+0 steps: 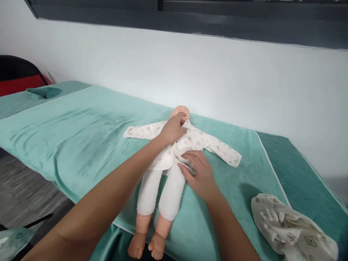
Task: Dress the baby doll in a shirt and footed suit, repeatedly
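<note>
A baby doll (163, 188) lies on its back on a teal towel (87, 134), head toward the wall, bare feet over the near edge. It wears a white printed shirt (198, 139) with sleeves spread out and white pants. My left hand (172, 129) rests on the doll's chest near the neck, fingers curled on the shirt's collar. My right hand (199, 174) lies at the doll's waist, fingers pinching the shirt's lower hem.
A crumpled printed cloth (290, 228) lies at the near right on the towel. A folded teal cloth (45, 91) sits at the far left. A white wall runs close behind the bed. A black and red chair (16, 78) stands at left.
</note>
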`<state>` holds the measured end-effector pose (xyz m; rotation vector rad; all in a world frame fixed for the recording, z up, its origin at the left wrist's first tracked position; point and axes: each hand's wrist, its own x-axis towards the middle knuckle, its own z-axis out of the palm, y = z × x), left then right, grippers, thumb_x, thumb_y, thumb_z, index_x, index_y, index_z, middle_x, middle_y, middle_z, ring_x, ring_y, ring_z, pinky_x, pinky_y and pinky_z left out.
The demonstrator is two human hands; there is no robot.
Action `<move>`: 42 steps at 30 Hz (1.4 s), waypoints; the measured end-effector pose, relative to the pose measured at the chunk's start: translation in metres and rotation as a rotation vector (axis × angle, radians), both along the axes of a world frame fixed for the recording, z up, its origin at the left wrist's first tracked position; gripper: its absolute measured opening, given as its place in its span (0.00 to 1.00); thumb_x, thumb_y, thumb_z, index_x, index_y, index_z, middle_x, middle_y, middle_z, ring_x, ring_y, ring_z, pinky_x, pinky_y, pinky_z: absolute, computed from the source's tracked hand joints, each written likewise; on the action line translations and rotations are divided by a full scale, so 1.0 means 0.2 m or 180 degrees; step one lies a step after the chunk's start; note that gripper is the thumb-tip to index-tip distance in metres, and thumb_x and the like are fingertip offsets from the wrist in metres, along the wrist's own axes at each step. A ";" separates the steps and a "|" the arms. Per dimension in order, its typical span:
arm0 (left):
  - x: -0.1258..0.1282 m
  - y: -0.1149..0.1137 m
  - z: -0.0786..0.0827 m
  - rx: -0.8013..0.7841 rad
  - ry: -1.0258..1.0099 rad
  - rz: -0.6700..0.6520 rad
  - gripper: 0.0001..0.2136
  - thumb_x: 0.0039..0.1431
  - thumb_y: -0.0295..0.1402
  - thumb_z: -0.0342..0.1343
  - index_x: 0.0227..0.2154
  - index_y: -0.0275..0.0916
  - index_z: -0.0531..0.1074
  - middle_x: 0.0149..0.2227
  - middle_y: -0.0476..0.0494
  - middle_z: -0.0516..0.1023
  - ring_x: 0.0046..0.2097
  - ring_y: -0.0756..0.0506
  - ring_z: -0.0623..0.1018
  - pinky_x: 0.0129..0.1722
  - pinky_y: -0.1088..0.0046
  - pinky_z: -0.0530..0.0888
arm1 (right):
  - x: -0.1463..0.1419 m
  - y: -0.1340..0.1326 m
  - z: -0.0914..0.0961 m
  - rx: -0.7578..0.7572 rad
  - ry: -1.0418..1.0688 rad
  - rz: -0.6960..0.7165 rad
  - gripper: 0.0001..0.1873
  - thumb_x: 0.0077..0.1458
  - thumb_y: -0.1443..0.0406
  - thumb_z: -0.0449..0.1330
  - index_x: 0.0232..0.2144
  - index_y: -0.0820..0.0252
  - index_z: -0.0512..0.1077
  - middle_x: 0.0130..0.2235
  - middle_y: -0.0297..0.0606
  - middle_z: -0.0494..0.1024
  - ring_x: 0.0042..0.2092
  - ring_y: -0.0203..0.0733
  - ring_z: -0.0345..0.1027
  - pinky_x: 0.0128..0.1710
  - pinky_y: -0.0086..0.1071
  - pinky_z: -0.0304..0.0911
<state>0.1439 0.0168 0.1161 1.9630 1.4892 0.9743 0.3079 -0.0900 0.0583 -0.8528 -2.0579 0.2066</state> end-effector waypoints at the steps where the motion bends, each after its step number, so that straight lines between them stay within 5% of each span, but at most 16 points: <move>1: 0.00 0.00 -0.01 0.0030 0.0002 0.0026 0.24 0.54 0.26 0.55 0.55 0.42 0.65 0.43 0.46 0.77 0.44 0.44 0.76 0.44 0.68 0.70 | 0.02 -0.01 -0.01 -0.0047 -0.0003 -0.0169 0.08 0.63 0.63 0.61 0.45 0.53 0.70 0.45 0.41 0.77 0.46 0.47 0.71 0.47 0.44 0.66; 6: -0.01 0.03 -0.05 0.0041 -0.0469 0.0107 0.17 0.56 0.27 0.54 0.49 0.42 0.69 0.36 0.50 0.74 0.40 0.47 0.74 0.44 0.70 0.70 | 0.09 -0.11 -0.08 -0.0650 -0.0208 -0.0645 0.10 0.66 0.58 0.57 0.33 0.55 0.68 0.30 0.34 0.73 0.32 0.41 0.67 0.32 0.35 0.62; 9: -0.02 0.04 -0.05 -0.0076 -0.0891 0.0143 0.14 0.57 0.28 0.54 0.46 0.42 0.70 0.35 0.51 0.72 0.40 0.48 0.74 0.45 0.71 0.71 | 0.05 -0.18 -0.09 -0.0460 0.0071 -0.0507 0.11 0.66 0.64 0.56 0.29 0.54 0.66 0.26 0.32 0.70 0.28 0.38 0.64 0.28 0.33 0.59; 13: -0.02 0.05 -0.06 -0.0074 -0.0987 0.0172 0.11 0.57 0.27 0.54 0.43 0.42 0.72 0.36 0.50 0.74 0.39 0.48 0.74 0.46 0.70 0.72 | -0.03 -0.22 -0.06 -0.0168 0.0552 0.0086 0.05 0.63 0.69 0.58 0.36 0.53 0.70 0.30 0.35 0.76 0.31 0.40 0.69 0.31 0.36 0.65; 16: -0.02 0.06 -0.08 0.0044 -0.1044 0.0270 0.13 0.55 0.24 0.52 0.43 0.41 0.72 0.41 0.46 0.76 0.44 0.47 0.75 0.50 0.68 0.72 | -0.04 -0.22 -0.04 -0.0315 0.0612 0.0363 0.06 0.62 0.70 0.58 0.36 0.54 0.72 0.33 0.37 0.78 0.34 0.42 0.71 0.34 0.38 0.67; 19: -0.04 0.04 -0.08 0.0108 -0.1246 0.0165 0.19 0.51 0.21 0.50 0.46 0.40 0.70 0.53 0.42 0.75 0.54 0.46 0.75 0.59 0.67 0.69 | -0.02 -0.20 -0.05 -0.0558 0.0934 -0.0052 0.06 0.63 0.69 0.57 0.34 0.54 0.72 0.31 0.36 0.76 0.33 0.41 0.70 0.32 0.37 0.66; 22: -0.07 -0.03 -0.07 0.0096 -0.1155 -0.0150 0.25 0.48 0.22 0.51 0.51 0.42 0.70 0.61 0.42 0.70 0.64 0.45 0.69 0.65 0.65 0.64 | 0.00 -0.17 -0.05 -0.0596 0.0903 -0.0239 0.05 0.64 0.67 0.58 0.39 0.53 0.73 0.38 0.39 0.78 0.41 0.44 0.72 0.41 0.41 0.69; 27: -0.14 -0.26 -0.06 0.0106 -0.0827 -0.0550 0.28 0.47 0.23 0.49 0.53 0.43 0.71 0.67 0.43 0.63 0.70 0.44 0.61 0.70 0.62 0.58 | -0.02 -0.17 -0.04 -0.0451 0.0317 0.0456 0.19 0.63 0.69 0.58 0.54 0.48 0.72 0.56 0.39 0.78 0.61 0.50 0.66 0.62 0.53 0.59; 31: -0.22 -0.47 -0.12 0.0038 -0.0462 -0.0571 0.27 0.52 0.23 0.49 0.54 0.49 0.73 0.70 0.49 0.59 0.72 0.44 0.58 0.69 0.61 0.62 | -0.01 -0.18 -0.04 -0.0904 0.0566 0.0747 0.16 0.65 0.67 0.56 0.50 0.46 0.76 0.49 0.34 0.83 0.60 0.48 0.69 0.69 0.56 0.48; 33: -0.25 -0.56 -0.17 0.0131 -0.0178 -0.0478 0.24 0.57 0.26 0.50 0.55 0.53 0.73 0.70 0.51 0.59 0.72 0.43 0.58 0.70 0.58 0.61 | 0.02 -0.17 -0.05 -0.1271 0.1210 0.0504 0.14 0.68 0.64 0.53 0.41 0.49 0.80 0.42 0.35 0.84 0.54 0.48 0.74 0.65 0.52 0.56; 36: -0.30 -0.69 -0.26 0.0249 -0.0121 -0.0295 0.21 0.63 0.32 0.52 0.57 0.56 0.72 0.69 0.51 0.62 0.71 0.41 0.58 0.72 0.53 0.57 | 0.04 -0.13 -0.08 -0.1835 0.2043 -0.0435 0.15 0.67 0.58 0.55 0.32 0.53 0.78 0.32 0.36 0.81 0.40 0.45 0.76 0.49 0.43 0.68; 38: -0.32 -0.74 -0.32 0.0187 -0.0419 -0.0170 0.18 0.66 0.36 0.52 0.56 0.56 0.72 0.69 0.50 0.62 0.71 0.41 0.60 0.72 0.54 0.58 | 0.04 -0.11 -0.08 -0.2201 0.1984 -0.0886 0.14 0.63 0.55 0.60 0.30 0.55 0.76 0.28 0.35 0.78 0.33 0.42 0.72 0.39 0.37 0.68; 42: -0.40 -0.74 -0.43 0.0004 -0.1056 0.0190 0.13 0.68 0.40 0.50 0.52 0.53 0.73 0.67 0.47 0.65 0.68 0.41 0.66 0.68 0.55 0.64 | 0.01 -0.12 -0.05 -0.2576 0.1409 -0.0877 0.19 0.61 0.50 0.60 0.26 0.57 0.72 0.23 0.32 0.73 0.27 0.39 0.65 0.29 0.32 0.61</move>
